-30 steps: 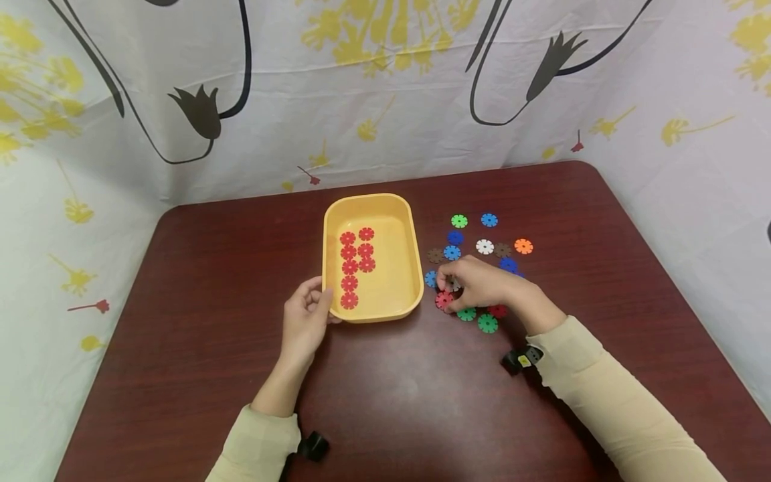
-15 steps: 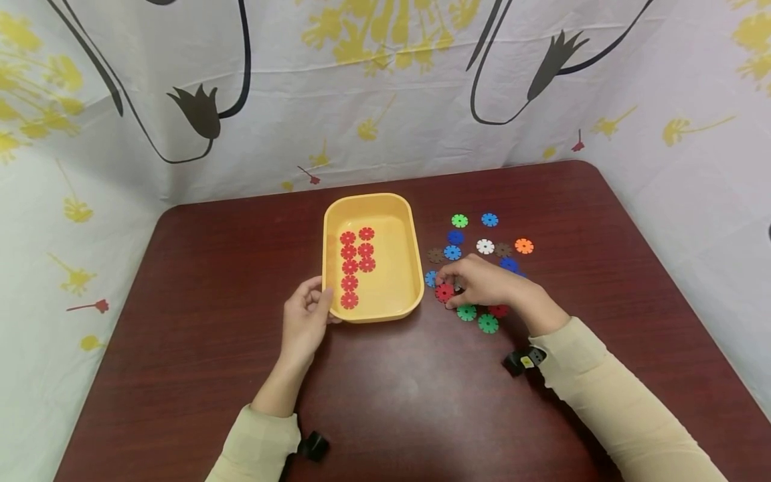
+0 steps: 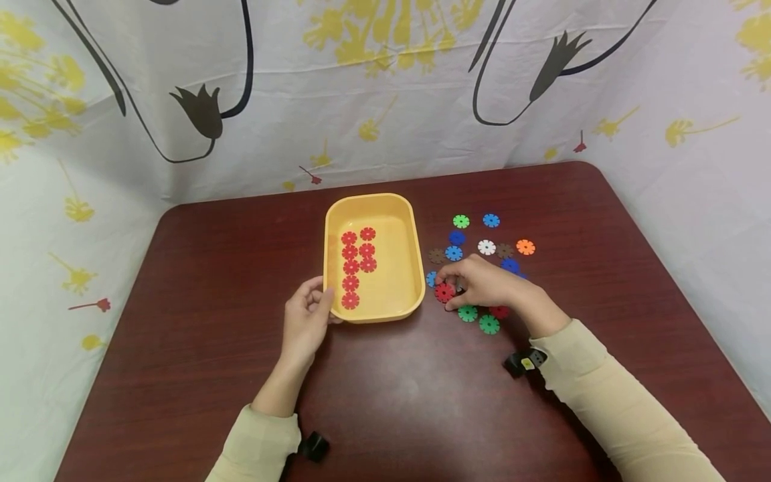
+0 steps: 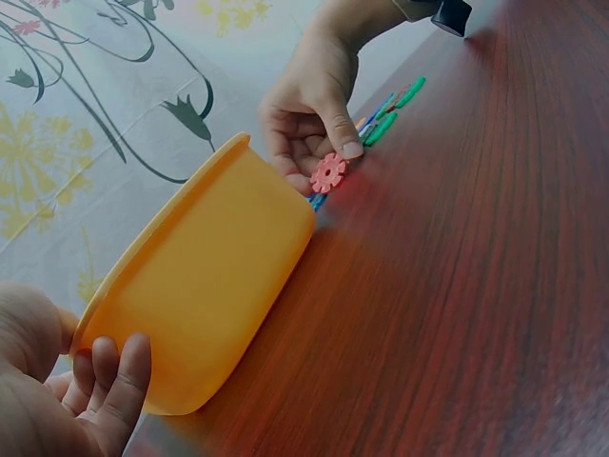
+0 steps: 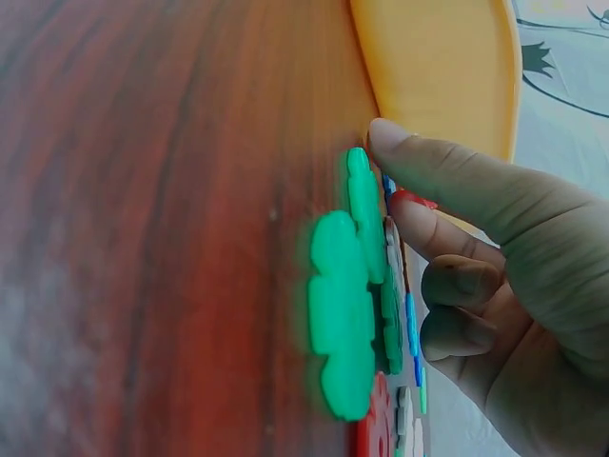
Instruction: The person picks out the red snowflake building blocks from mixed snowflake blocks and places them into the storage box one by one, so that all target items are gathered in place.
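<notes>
My left hand (image 3: 306, 327) grips the near left corner of a yellow plastic tray (image 3: 394, 268), thumb at the rim and fingers against the outer wall. Inside the tray, several red notched discs (image 3: 351, 267) lie in two columns on its left side. To the right of the tray, my right hand (image 3: 482, 281) pinches another red notched disc (image 3: 444, 293) between thumb and fingers. In the left wrist view this held disc (image 4: 329, 173) stands tilted up, its face toward the tray. The right wrist view shows only a sliver of it, behind the fingertips.
Around the right hand lie loose discs, among them two green ones (image 3: 489, 325), a white one (image 3: 486, 247), an orange one (image 3: 525, 247) and several blue ones (image 3: 454, 253). All rest on a dark reddish-brown table (image 3: 241, 268). A patterned cloth (image 3: 373, 100) hangs behind it.
The red disc in my right hand has shifted slightly away from me and tilted between the fingers. My left hand and the tray stay in place.
</notes>
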Action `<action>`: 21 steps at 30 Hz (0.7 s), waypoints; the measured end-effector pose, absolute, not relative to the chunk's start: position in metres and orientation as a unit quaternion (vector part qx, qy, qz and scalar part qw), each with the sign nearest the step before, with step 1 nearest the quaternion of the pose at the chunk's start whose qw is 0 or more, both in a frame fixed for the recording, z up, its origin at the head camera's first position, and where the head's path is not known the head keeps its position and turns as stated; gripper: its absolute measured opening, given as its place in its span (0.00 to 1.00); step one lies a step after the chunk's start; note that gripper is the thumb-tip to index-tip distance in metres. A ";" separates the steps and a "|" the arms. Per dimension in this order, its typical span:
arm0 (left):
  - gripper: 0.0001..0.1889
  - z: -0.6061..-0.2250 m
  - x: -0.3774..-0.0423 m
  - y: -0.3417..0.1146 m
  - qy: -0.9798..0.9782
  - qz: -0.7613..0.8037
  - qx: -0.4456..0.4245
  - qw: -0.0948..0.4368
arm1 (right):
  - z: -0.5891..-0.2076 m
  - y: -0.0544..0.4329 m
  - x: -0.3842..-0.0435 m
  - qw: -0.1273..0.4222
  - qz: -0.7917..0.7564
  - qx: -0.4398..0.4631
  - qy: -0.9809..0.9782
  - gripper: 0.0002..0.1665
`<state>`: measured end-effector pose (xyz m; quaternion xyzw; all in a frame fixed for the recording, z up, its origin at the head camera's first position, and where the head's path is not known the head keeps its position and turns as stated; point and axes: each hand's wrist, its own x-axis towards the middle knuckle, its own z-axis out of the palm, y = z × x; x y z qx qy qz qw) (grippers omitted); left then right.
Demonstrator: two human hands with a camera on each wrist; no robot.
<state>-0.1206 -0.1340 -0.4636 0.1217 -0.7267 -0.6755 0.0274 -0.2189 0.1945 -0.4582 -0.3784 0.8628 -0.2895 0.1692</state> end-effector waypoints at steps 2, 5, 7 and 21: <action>0.19 -0.464 -0.121 -0.134 -0.727 -0.676 0.121 0.027 | -0.458 0.195 -0.219 0.172 -0.291 -0.374 0.864 0.22; 0.19 -0.464 -0.121 -0.134 -0.726 -0.676 0.120 0.028 | -0.457 0.196 -0.219 0.171 -0.292 -0.367 0.866 0.21; 0.19 -0.464 -0.121 -0.134 -0.727 -0.676 0.119 0.028 | -0.457 0.196 -0.219 0.163 -0.295 -0.363 0.868 0.19; 0.19 -0.464 -0.121 -0.134 -0.724 -0.679 0.121 0.029 | -0.449 0.202 -0.231 0.079 -0.340 -0.329 0.877 0.18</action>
